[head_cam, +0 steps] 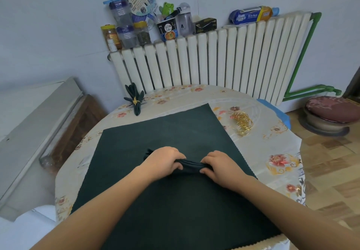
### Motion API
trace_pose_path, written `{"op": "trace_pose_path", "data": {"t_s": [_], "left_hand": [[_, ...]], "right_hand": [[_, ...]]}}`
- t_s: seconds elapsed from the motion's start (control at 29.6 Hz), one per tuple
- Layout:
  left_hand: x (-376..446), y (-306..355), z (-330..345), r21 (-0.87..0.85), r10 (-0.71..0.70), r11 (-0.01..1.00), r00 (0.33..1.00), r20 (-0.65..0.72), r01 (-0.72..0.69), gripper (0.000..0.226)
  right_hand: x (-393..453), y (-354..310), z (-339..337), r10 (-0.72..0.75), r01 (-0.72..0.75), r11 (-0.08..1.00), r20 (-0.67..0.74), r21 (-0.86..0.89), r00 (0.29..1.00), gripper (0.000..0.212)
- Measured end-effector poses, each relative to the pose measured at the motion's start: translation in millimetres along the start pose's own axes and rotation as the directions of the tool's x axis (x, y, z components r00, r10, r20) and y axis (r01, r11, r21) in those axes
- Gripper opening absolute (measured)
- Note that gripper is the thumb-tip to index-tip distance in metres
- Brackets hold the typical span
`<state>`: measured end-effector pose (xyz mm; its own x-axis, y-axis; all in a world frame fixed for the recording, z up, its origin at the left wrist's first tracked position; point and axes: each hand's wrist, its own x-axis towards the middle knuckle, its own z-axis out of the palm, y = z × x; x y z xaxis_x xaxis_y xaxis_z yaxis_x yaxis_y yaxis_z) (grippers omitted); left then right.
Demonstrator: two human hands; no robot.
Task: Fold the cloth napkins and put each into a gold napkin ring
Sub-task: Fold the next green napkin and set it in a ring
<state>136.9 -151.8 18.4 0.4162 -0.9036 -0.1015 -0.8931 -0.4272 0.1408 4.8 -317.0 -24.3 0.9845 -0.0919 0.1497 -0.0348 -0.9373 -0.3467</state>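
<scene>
A dark green napkin, pleated into a narrow bundle (191, 166), lies across the middle of a flat dark green cloth (175, 129) spread on the table. My left hand (165, 160) grips the bundle's left part, and my right hand (219, 165) grips its right end. A short piece of the bundle shows between the hands, and its left tip sticks out past my left hand. Several gold napkin rings (243, 123) sit in a pile at the right of the cloth. One finished green napkin in a gold ring (135, 100) lies at the table's far left.
The round table has a floral cover (272, 152) and stands against a white radiator (214, 59). Jars, a cup and a wipes pack line the radiator's top. A padded stool (329, 111) is on the floor at right, a white board leans at left.
</scene>
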Motion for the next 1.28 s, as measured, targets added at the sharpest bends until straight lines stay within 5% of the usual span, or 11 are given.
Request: {"op": "trace_pose_path", "data": {"t_s": [0.24, 0.34, 0.41, 0.51, 0.85, 1.08, 1.28], "left_hand": [[52, 18, -27, -0.061, -0.128, 0.991, 0.982, -0.136, 0.12, 0.015], [74, 20, -32, -0.058, -0.184, 0.982, 0.972, -0.145, 0.177, 0.013], [84, 22, -33, -0.048, -0.207, 0.978, 0.965, -0.16, 0.202, 0.014], [95, 25, -31, -0.029, -0.226, 0.974, 0.956, -0.186, 0.225, 0.014], [101, 18, -21, -0.063, -0.25, 0.968, 0.949, -0.19, 0.243, 0.014], [84, 14, -30, -0.073, -0.278, 0.96, 0.946, -0.165, 0.27, 0.013], [52, 13, -36, -0.111, -0.314, 0.947, 0.941, -0.126, 0.301, 0.019]], "right_hand": [[21, 42, -24, 0.202, -0.175, 0.976, -0.23, 0.131, 0.952, 0.037], [27, 69, -26, 0.553, -0.452, 0.833, -0.445, 0.319, 0.705, 0.045], [32, 85, -26, 0.701, -0.607, 0.708, -0.466, 0.361, 0.54, 0.055], [37, 103, -24, 0.794, -0.73, 0.59, -0.411, 0.346, 0.447, 0.067], [47, 121, -14, 0.754, -0.759, 0.624, -0.4, 0.189, 0.52, 0.06], [26, 106, -22, 0.763, -0.649, 0.645, -0.388, 0.405, 0.517, 0.053], [-2, 63, -37, 0.69, -0.419, 0.686, -0.349, 0.596, 0.634, 0.042]]}}
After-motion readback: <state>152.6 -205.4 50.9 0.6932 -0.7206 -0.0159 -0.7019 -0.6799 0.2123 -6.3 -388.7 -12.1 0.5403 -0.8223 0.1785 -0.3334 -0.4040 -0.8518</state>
